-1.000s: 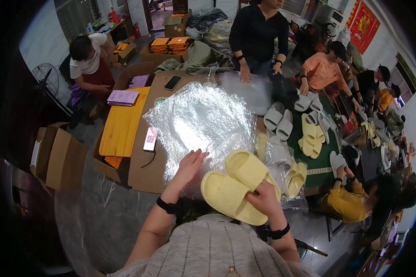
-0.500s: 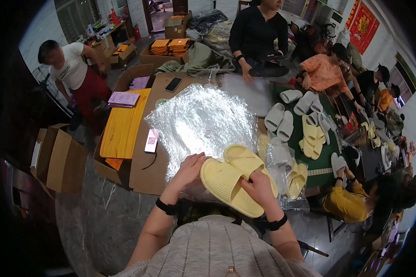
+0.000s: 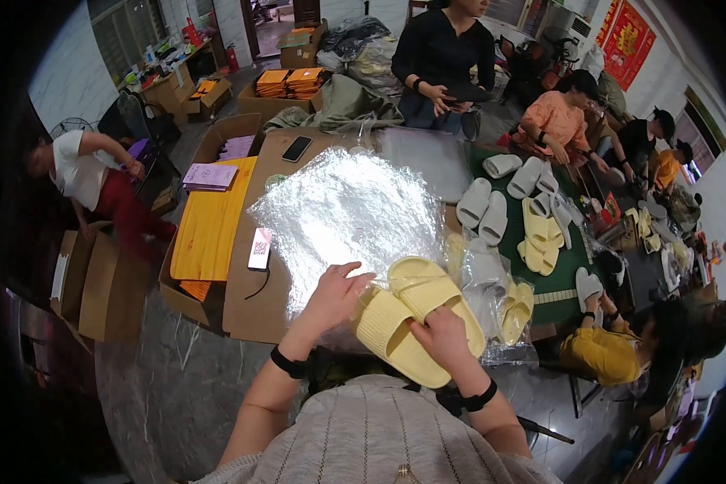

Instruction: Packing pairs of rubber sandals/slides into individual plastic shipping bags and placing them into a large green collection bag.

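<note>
A pair of pale yellow slippers (image 3: 405, 332) lies overlapped at the table's near edge. My right hand (image 3: 444, 337) grips them, its fingers tucked into the foot openings. At their left end, my left hand (image 3: 335, 297) pinches the edge of a clear plastic bag (image 3: 369, 292), which partly covers the front of the nearer slipper. Under and beyond my hands spreads a shiny stack of clear bags (image 3: 351, 206). Just right of the pair sit bagged slippers, one grey (image 3: 484, 270) and one yellow (image 3: 518, 310).
Loose grey slippers (image 3: 474, 202) and yellow ones (image 3: 538, 234) cover the green tabletop at right. Two phones (image 3: 297, 149) (image 3: 260, 248) lie on cardboard at left, beside a box of yellow mailers (image 3: 214, 226). Several people work around, one standing opposite (image 3: 444, 56).
My left fingers have lifted and curled, drawing clear plastic over the slippers' left end. The slippers tilted slightly. The person at left bent toward a box; the one opposite raised their hands.
</note>
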`<action>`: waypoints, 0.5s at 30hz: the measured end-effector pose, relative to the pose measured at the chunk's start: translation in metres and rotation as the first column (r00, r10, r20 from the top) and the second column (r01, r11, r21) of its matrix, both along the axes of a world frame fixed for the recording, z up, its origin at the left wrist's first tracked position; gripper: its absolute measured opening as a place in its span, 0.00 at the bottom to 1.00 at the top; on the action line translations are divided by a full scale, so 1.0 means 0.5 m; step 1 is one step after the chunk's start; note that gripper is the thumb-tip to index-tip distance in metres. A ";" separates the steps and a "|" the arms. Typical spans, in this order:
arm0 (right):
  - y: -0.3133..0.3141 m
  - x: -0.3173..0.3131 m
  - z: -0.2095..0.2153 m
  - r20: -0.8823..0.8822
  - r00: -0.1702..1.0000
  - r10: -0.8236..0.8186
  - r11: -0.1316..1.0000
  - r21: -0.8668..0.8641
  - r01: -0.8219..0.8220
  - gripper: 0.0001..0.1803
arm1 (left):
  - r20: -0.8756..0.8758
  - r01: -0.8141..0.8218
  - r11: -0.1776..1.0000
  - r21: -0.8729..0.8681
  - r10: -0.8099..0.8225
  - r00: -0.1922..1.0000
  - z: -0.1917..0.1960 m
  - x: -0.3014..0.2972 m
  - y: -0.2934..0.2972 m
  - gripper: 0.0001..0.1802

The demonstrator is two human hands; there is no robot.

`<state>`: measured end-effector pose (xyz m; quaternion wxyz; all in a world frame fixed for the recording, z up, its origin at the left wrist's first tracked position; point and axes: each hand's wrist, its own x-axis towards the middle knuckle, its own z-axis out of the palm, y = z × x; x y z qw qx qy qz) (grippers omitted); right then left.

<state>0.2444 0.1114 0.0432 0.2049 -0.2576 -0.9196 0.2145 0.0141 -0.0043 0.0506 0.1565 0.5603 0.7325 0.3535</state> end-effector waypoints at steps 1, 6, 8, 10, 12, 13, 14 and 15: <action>-0.002 -0.004 -0.007 -0.018 1.000 -0.003 0.999 -0.044 0.002 0.17 | 0.000 0.004 1.000 0.001 -0.004 1.000 -0.007 0.008 0.006 0.19; 0.006 -0.041 -0.044 -0.008 0.993 -0.117 0.984 -0.133 0.114 0.22 | -0.200 0.065 0.984 0.164 -0.031 0.979 -0.003 0.044 0.017 0.19; 0.007 -0.059 -0.041 0.047 0.993 -0.108 0.983 -0.143 0.114 0.22 | -0.223 0.158 0.973 0.169 -0.119 0.967 0.028 0.047 0.010 0.18; 0.019 -0.076 -0.059 0.063 0.988 -0.143 0.980 -0.133 0.151 0.19 | -0.091 0.144 0.971 0.189 -0.128 0.987 0.028 0.050 0.009 0.18; 0.020 -0.099 -0.073 -0.004 0.991 -0.132 0.989 -0.074 0.131 0.17 | 0.040 0.112 0.972 0.208 -0.123 0.992 0.028 0.050 0.005 0.18; 0.019 -0.110 -0.078 -0.070 0.990 -0.121 0.993 -0.016 0.120 0.15 | 0.079 0.117 0.970 0.212 -0.136 0.987 0.027 0.049 0.004 0.19; 0.011 -0.122 -0.076 -0.071 0.991 -0.117 0.993 -0.017 0.117 0.15 | 0.119 0.124 0.969 0.212 -0.152 0.981 0.027 0.047 0.001 0.19; 0.002 -0.135 -0.072 -0.101 0.994 -0.048 0.999 -0.031 0.045 0.13 | 0.118 0.121 0.970 0.212 -0.148 0.982 0.030 0.045 -0.003 0.19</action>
